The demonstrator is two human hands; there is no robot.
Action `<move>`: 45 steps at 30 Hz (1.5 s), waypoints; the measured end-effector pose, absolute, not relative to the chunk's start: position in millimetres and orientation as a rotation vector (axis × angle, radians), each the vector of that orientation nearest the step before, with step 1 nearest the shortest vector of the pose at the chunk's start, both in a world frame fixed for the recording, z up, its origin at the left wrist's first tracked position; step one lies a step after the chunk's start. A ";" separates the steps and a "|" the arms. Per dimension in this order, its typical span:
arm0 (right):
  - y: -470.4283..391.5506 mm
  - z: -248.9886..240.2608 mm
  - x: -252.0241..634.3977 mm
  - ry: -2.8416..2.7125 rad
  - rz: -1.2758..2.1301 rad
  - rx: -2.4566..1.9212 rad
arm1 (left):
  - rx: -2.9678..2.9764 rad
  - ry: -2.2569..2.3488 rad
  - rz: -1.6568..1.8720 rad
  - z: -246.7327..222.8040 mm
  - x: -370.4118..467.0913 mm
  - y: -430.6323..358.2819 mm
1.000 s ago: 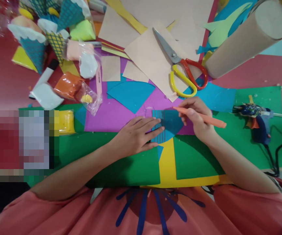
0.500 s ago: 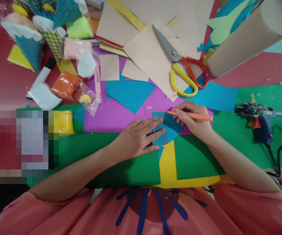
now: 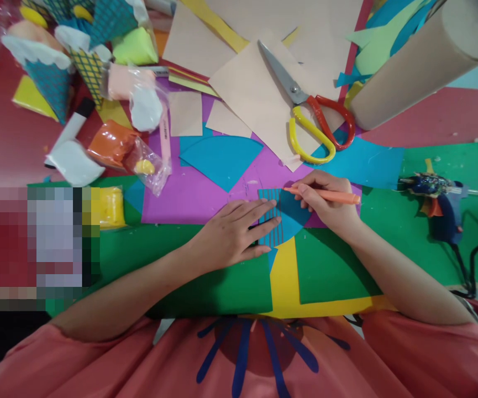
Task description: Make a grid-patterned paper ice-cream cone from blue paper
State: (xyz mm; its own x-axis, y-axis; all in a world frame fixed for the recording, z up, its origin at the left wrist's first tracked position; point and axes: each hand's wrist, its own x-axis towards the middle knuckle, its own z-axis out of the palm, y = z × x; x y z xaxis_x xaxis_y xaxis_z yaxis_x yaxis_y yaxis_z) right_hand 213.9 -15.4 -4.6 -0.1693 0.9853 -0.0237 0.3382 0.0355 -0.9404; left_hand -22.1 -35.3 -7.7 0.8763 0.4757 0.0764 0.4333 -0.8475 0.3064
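A blue fan-shaped piece (image 3: 294, 213) lies over purple, green and yellow sheets, with several dark parallel lines on its left part. My left hand (image 3: 239, 232) rests flat on its left side, fingers spread and pointing right, holding nothing between them. My right hand (image 3: 325, 202) grips an orange pen (image 3: 342, 197), its tip at the upper edge of the blue piece, just right of the lines. Another blue fan-shaped piece (image 3: 226, 160) lies above my left hand on the purple sheet (image 3: 176, 204).
Scissors (image 3: 294, 91) with red and yellow handles lie on beige sheets (image 3: 239, 83). A glue gun (image 3: 446, 213) is at the right, below a beige roll (image 3: 421, 66). Decorated cones (image 3: 48, 77), clay packets (image 3: 112, 143) and a marker (image 3: 71, 130) crowd the upper left.
The pen tip and my right hand have shifted very slightly to the right. My left hand stays in the same place.
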 end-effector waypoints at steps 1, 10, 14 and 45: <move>-15.4 -4.3 213.9 -1.606 1.145 -1.370 | 2.763 0.684 0.217 -8.0 -22.2 -35.3; -15.8 -4.8 214.8 -1.652 1.152 -1.369 | 2.775 0.679 0.255 -8.1 -21.7 -35.3; -16.1 -6.1 215.8 -1.657 1.153 -1.374 | 2.783 0.674 0.251 -7.7 -21.6 -35.3; -14.8 -4.3 214.4 -1.606 1.187 -1.318 | 2.803 0.824 0.194 -9.8 -21.3 -34.8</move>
State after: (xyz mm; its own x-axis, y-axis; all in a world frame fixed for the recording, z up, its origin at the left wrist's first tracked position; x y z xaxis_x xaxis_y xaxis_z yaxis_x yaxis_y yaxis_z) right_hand 214.4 -14.8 -4.3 -0.2069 0.9782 -0.0167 0.3030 0.0479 -0.9518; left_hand -21.3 -34.8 -9.8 0.8347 0.5468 0.0658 0.5188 -0.8207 0.2396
